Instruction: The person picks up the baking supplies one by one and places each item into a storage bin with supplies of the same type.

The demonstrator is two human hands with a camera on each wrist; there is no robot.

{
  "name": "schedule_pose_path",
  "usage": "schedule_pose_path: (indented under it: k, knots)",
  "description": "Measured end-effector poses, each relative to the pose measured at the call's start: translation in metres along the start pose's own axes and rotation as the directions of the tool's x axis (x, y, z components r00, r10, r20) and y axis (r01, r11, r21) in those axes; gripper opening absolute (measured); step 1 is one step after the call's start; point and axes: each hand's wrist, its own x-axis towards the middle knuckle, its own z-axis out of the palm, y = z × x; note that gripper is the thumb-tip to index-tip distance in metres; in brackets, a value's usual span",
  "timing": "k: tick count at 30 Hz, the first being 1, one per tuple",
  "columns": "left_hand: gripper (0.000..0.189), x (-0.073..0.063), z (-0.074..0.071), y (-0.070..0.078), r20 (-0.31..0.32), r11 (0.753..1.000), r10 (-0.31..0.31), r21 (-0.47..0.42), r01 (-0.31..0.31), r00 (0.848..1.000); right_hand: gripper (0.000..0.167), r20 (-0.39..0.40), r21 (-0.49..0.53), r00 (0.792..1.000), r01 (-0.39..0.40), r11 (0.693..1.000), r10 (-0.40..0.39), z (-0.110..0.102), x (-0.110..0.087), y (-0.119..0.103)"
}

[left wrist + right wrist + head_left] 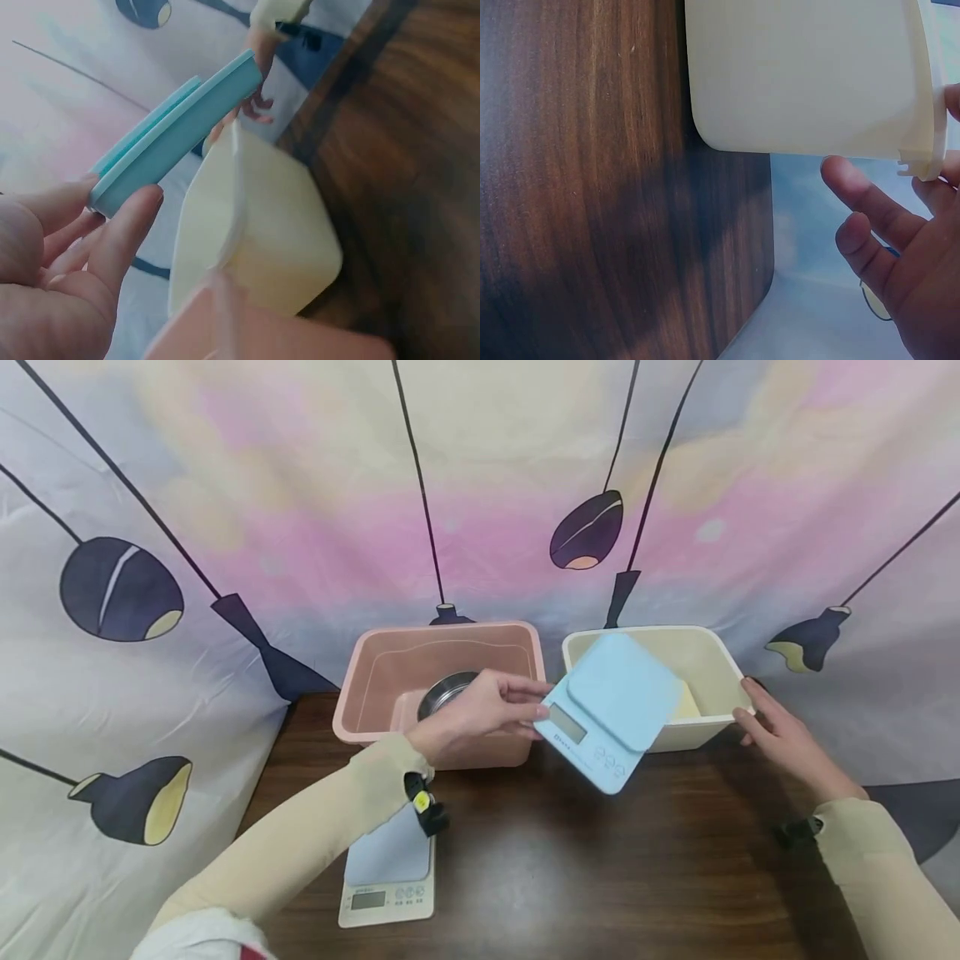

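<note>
My left hand (487,706) pinches the display-end corner of a light blue kitchen scale (622,689), thumb on one side and fingers on the other. The scale is raised and tilted, overlapping the front left of a cream plastic bin (712,652) in the head view. In the left wrist view the scale (180,135) appears edge-on above the bin's rim. My right hand (783,735) grips the bin's right rim; in the right wrist view two fingers (862,240) of it stick out below the rim. Something pale yellow (686,702) lies inside the bin, partly hidden.
A pink bin (438,643) stands left of the cream one, with a round metal bowl (442,689) inside, partly covered by my left hand. A second kitchen scale (386,897) lies on the dark wooden table (562,877) under my left forearm. A patterned cloth (495,485) hangs behind.
</note>
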Motion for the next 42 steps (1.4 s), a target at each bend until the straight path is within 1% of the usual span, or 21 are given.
schedule_pose_path:
  k: [3, 9, 12, 16, 18, 21, 25, 28, 32, 36, 39, 42]
  knots:
    - [0.043, 0.021, -0.002, 0.009, -0.023, 1.000, 0.002, 0.019, -0.002, 1.000, 0.070, 0.005, -0.004, 1.000, 0.002, 1.000, -0.002, 0.000, 0.000, 0.001]
    - [0.041, 0.063, -0.002, 0.020, -0.065, 0.999, 0.032, -0.012, -0.032, 0.997, 0.069, -0.005, -0.001, 1.000, 0.024, 1.000, -0.024, 0.000, -0.001, 0.000]
    - [0.040, 0.082, -0.001, 0.025, -0.082, 0.999, 0.044, 0.006, -0.044, 0.996, 0.070, -0.003, 0.006, 1.000, 0.013, 1.000, -0.013, 0.000, -0.001, -0.001]
    - [0.036, 0.105, 0.000, 0.028, -0.107, 0.994, 0.084, 0.082, -0.075, 0.991, 0.069, -0.007, -0.003, 1.000, 0.007, 1.000, -0.007, 0.001, 0.000, 0.000]
    - [0.035, 0.115, 0.002, 0.029, -0.126, 0.988, 0.109, 0.122, -0.094, 0.986, 0.069, -0.012, -0.010, 1.000, 0.009, 1.000, -0.009, 0.000, 0.000, 0.000]
    - [0.032, 0.130, 0.005, 0.029, -0.161, 0.979, 0.131, 0.176, -0.102, 0.978, 0.069, -0.017, -0.015, 1.000, 0.010, 1.000, -0.010, 0.000, -0.001, 0.001]
    - [0.029, 0.144, 0.011, 0.026, -0.209, 0.966, 0.156, 0.234, -0.105, 0.965, 0.069, -0.011, -0.014, 1.000, 0.008, 1.000, -0.008, 0.000, -0.001, 0.001]
    - [0.026, 0.151, 0.018, 0.022, -0.250, 0.959, 0.166, 0.268, -0.096, 0.954, 0.069, -0.009, -0.017, 1.000, 0.018, 1.000, -0.018, 0.001, -0.001, 0.000]
    - [0.023, 0.159, 0.029, 0.015, -0.282, 0.942, 0.173, 0.327, -0.074, 0.944, 0.068, -0.016, -0.021, 1.000, 0.018, 1.000, -0.018, 0.003, -0.001, 0.000]
    - [0.023, 0.169, 0.041, 0.010, -0.288, 0.905, 0.191, 0.422, -0.055, 0.938, 0.069, -0.020, -0.015, 1.000, 0.001, 1.000, -0.001, 0.003, -0.002, 0.000]
    - [0.024, 0.172, 0.048, 0.007, -0.294, 0.875, 0.198, 0.483, -0.033, 0.935, 0.069, -0.022, -0.019, 1.000, 0.008, 1.000, -0.009, 0.004, -0.002, -0.001]
    - [0.025, 0.174, 0.054, 0.003, -0.283, 0.860, 0.197, 0.510, -0.026, 0.939, 0.068, -0.022, -0.009, 1.000, 0.013, 1.000, -0.013, 0.004, -0.004, -0.002]
